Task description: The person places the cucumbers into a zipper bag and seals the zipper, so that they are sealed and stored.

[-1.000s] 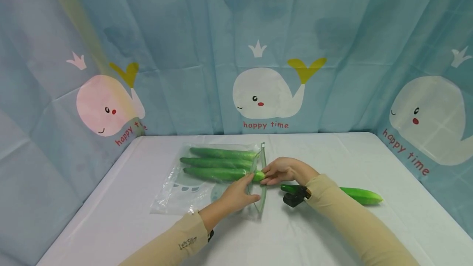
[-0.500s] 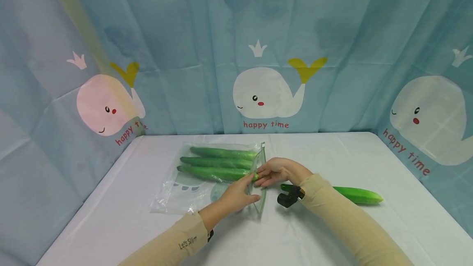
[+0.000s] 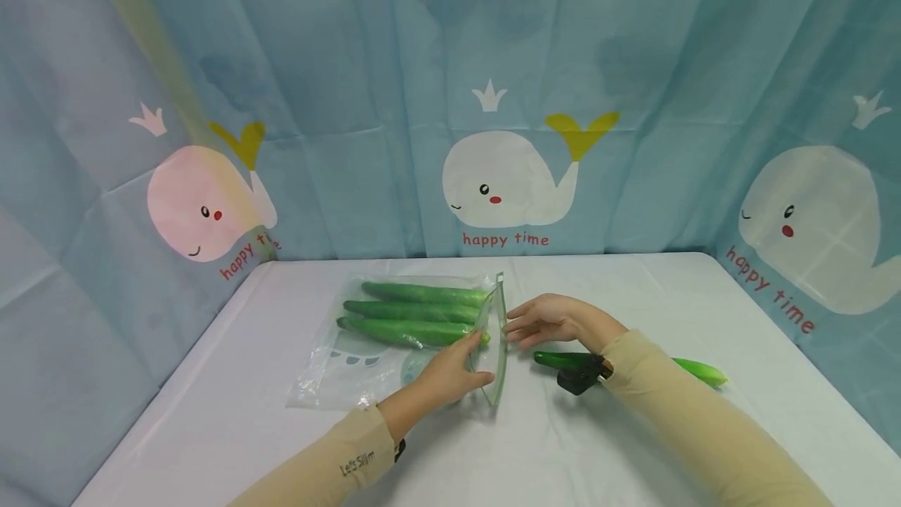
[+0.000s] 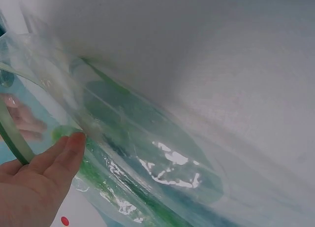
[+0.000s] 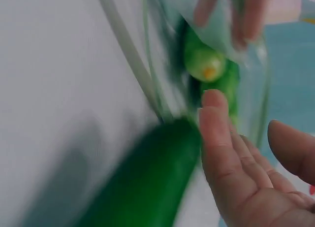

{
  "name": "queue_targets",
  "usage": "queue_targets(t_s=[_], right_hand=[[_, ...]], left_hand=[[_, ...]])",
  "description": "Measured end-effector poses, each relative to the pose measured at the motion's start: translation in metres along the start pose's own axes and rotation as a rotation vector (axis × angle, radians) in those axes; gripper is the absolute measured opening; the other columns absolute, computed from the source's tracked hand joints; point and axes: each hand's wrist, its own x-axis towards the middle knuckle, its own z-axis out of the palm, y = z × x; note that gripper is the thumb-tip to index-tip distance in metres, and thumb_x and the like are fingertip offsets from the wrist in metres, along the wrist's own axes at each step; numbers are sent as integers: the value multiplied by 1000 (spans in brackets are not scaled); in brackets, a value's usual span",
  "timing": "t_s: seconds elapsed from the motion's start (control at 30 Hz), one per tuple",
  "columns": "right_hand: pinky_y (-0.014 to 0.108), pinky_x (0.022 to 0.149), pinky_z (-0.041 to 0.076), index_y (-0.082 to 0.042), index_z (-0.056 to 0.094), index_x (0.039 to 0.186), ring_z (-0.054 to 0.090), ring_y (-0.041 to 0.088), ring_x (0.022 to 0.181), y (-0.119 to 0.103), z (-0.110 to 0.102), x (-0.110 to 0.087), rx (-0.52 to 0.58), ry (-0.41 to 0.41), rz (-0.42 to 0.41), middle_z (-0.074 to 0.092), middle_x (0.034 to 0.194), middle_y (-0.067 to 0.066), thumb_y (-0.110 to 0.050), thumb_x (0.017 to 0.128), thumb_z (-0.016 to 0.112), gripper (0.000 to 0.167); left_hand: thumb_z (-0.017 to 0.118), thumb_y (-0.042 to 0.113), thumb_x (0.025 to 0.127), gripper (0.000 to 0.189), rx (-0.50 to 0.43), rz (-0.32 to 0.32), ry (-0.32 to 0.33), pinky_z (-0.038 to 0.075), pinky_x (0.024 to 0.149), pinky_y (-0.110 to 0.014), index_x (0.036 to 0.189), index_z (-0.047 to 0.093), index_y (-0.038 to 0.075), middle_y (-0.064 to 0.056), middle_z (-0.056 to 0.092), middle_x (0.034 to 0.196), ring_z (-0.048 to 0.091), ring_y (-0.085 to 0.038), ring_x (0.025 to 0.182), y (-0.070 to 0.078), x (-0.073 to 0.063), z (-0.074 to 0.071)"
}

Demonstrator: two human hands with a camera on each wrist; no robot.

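Note:
In the head view a clear zip bag (image 3: 317,378) lies on its side with three cucumbers inside. The nearest cucumber (image 3: 401,331) has its pale end by the mouth, whose green zip strip (image 3: 502,366) stands raised. My left hand (image 3: 439,374) rests at this mouth, fingers straight against the film and thumb spread apart. To the right of the opening is my right hand (image 3: 552,321), holding nothing, its fingers extended toward the bag. Another cucumber (image 3: 556,359) lies outside on the table, partly hidden under my right forearm; in the right wrist view this cucumber (image 5: 152,173) looms close beside the fingers.
A white cloth covers the table (image 3: 211,429). Blue curtains (image 3: 366,100) printed with whales enclose its back and sides. A black wrist camera (image 3: 580,378) sits under my right wrist, right over the loose cucumber.
The nearest cucumber has slid left, deeper into the bag, pushed by my right hand. That hand has since let go and drawn back to the right. My left hand stays put.

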Motion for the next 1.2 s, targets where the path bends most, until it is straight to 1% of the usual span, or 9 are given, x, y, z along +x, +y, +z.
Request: queue_targets(t_s=[0.13,0.33,0.5,0.6,0.73,0.9,1.0,1.1,1.2], right_hand=[[42,96,49,13,28,146,64,25,105,-2,-17,-22,-35,5,-42,46,139,30,-2,100,49,53],[37,89,52,15,24,146,62,25,110,8,-45,-57,-104,-40,-101,46,140,28,-7,100,51,57],[46,95,49,13,30,145,57,32,120,23,-69,-84,-235,-2,-213,49,140,25,-18,100,55,61],[43,94,50,11,35,144,59,22,117,33,-84,-102,-349,47,-316,50,139,25,-22,100,57,60],[27,91,51,9,41,142,56,-1,114,53,-107,-125,-505,76,-460,50,139,23,-15,100,55,51],[17,89,46,4,41,144,38,-16,120,76,-133,-147,-654,91,-536,50,142,-7,-7,99,54,49],[26,92,47,-1,39,147,31,-18,121,84,-146,-154,-727,102,-510,44,142,-21,-7,97,57,54],[50,94,47,-5,38,149,30,-17,120,91,-156,-159,-782,93,-492,39,142,-25,-10,94,62,60],[69,89,41,-12,37,151,27,-18,119,98,-165,-162,-813,69,-469,33,140,-30,-16,92,66,66]], left_hand=[[73,22,89,72,2,1,14,33,108,-57,147,37,-1,-21,34,152,34,-41,137,-1,0,0],[73,21,88,73,-4,5,16,32,108,-57,148,37,0,-20,33,153,33,-42,137,-1,-2,-1],[73,21,88,73,-19,16,12,31,109,-56,148,36,-1,-20,33,153,32,-41,138,-2,-2,0],[72,21,89,72,-18,18,13,31,110,-56,148,37,-1,-20,33,153,32,-41,138,-1,-2,0],[73,21,88,72,-5,23,22,31,110,-55,147,37,-1,-20,34,152,34,-41,137,-1,-3,0],[73,21,88,73,10,19,22,33,108,-57,148,38,1,-19,33,153,35,-42,136,-2,-4,1],[73,21,88,72,13,18,24,33,107,-58,148,38,1,-20,33,153,36,-43,135,-2,-5,1],[73,21,88,72,17,26,29,32,107,-58,147,38,0,-20,33,152,36,-44,135,-2,-5,0],[73,20,87,72,18,37,29,32,108,-58,147,38,-1,-21,34,152,36,-44,135,-2,-4,0]])
